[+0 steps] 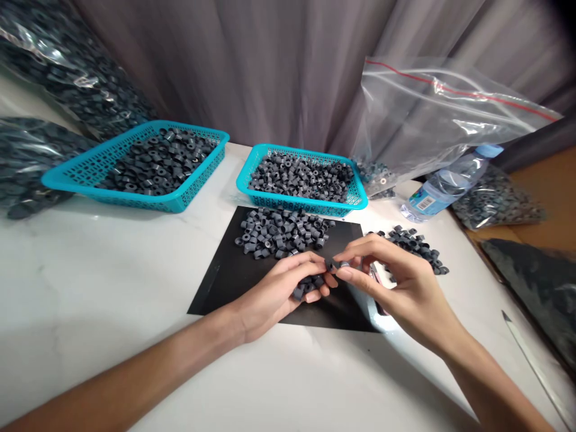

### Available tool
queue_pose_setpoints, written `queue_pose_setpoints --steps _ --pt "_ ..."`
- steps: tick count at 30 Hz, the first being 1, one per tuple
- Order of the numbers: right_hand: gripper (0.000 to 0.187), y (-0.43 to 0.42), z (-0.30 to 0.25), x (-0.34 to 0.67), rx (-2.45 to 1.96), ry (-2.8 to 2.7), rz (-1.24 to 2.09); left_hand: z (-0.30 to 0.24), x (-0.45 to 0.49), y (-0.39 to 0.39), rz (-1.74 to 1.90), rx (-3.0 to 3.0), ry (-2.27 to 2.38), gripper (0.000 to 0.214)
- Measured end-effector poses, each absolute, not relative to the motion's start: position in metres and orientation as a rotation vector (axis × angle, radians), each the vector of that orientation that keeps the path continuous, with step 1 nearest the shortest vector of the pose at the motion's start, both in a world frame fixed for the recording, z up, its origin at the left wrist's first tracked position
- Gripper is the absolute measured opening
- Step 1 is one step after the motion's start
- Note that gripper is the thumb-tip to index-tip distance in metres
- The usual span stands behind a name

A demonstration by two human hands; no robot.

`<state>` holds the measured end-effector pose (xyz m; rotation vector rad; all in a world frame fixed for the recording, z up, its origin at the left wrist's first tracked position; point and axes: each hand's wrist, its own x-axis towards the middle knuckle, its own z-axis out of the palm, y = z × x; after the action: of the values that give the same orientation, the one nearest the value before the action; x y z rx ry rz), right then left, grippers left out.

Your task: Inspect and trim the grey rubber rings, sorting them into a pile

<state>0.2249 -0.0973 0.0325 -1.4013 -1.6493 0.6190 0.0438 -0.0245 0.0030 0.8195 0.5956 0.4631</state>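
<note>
My left hand (288, 282) is cupped around several small dark grey ring-shaped parts (308, 287), above a black sheet (234, 279). Its thumb and forefinger pinch one grey ring (330, 264) at their tips. Close beside it, my right hand (391, 273) is closed, with thumb and forefinger at another small grey ring (344, 264). Whether the right fingertips also touch the first ring I cannot tell. A heap of grey rings (281, 231) lies on the far part of the sheet. Under my right hand a white-edged object (382, 318) is mostly hidden.
Two turquoise baskets (180, 201) (301, 206) of rings stand behind the sheet. More loose rings (418, 249) lie at right, near a water bottle (445, 186) and a clear zip bag (414, 120). Filled bags (36, 156) crowd the left; a pale strip (535, 366) lies right.
</note>
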Motion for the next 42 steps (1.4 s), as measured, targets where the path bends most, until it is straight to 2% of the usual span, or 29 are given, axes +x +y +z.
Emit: queue_pose_setpoints --steps 5,16,25,34,39,42 --pt "0.012 -0.096 0.028 0.222 -1.405 -1.708 0.661 0.003 0.043 -0.025 0.458 0.829 0.593 0.013" --pt "0.016 -0.096 0.027 0.226 -1.424 -1.726 0.59 0.006 0.044 -0.022 0.434 0.625 0.559 0.032" --pt "0.031 -0.099 0.024 0.223 -1.429 -1.934 0.486 0.002 0.045 -0.023 0.433 0.535 0.609 0.032" --pt "0.01 -0.103 0.018 0.2 -1.427 -1.855 0.281 0.002 0.049 -0.03 0.399 0.517 0.58 0.048" --pt "0.005 -0.105 0.013 0.193 -1.445 -1.924 0.284 -0.001 0.051 -0.039 0.375 0.511 0.538 0.051" --pt "0.009 -0.105 0.01 0.193 -1.458 -1.978 0.319 -0.001 0.052 -0.042 0.381 0.477 0.542 0.049"
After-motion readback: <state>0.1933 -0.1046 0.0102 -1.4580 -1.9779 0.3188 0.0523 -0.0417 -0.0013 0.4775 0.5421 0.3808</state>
